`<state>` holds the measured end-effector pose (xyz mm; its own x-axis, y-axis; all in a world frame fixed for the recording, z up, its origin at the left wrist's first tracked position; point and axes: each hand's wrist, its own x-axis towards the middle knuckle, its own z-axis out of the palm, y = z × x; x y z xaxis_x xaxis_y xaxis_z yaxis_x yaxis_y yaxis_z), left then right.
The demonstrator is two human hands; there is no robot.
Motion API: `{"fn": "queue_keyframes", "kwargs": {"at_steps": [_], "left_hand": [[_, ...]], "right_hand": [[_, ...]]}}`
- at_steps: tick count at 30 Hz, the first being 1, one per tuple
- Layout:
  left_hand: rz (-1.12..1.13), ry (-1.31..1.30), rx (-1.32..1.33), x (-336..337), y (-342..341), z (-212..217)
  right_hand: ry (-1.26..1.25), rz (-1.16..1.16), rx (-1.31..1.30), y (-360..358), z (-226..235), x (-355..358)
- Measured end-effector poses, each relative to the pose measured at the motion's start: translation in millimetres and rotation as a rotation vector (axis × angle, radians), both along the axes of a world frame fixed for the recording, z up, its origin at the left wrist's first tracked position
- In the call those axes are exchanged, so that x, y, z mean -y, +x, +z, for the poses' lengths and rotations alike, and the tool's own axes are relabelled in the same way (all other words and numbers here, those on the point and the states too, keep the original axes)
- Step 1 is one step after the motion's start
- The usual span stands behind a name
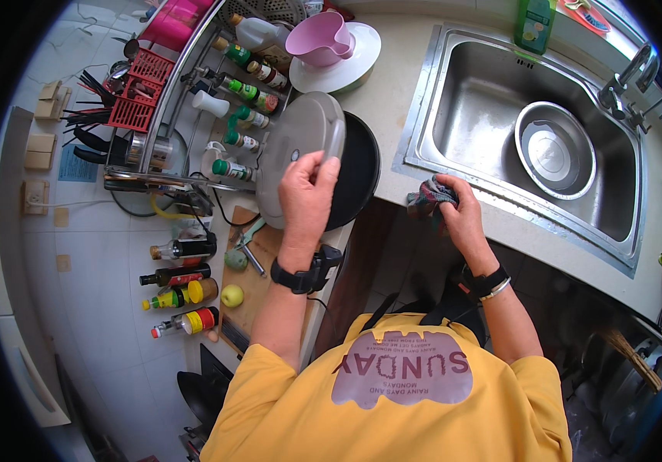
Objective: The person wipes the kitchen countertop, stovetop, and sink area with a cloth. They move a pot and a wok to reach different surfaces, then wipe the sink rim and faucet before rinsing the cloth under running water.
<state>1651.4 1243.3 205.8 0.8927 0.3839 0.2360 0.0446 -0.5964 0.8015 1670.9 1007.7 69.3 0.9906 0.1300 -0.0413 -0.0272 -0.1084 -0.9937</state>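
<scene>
Left hand (308,185): pinching one grey lid (300,127), overlapping a black pan (363,169). Right hand (462,212): clutching one crumpled checked cloth (426,198).

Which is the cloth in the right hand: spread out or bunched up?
Bunched up: the cloth shows as a crumpled wad in the right hand.

In front of you, toward your left, a round grey lid (294,127) is tilted, and it hides part of a round black pan (363,165). At your right, you hold a crumpled, dark, multicoloured checked cloth (425,198).
</scene>
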Motion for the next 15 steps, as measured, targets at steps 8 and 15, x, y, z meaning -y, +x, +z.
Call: {"fn": "queue_keyframes", "kwargs": {"at_steps": [8, 15], "left_hand": [[0.019, -0.09, 0.047, -14, -1, 43], [0.03, -0.039, 0.174, -48, 10, 68]], "right_hand": [[0.035, 0.048, 0.052, 3, -4, -17], [0.16, -0.066, -0.135, -1, 4, 18]]}}
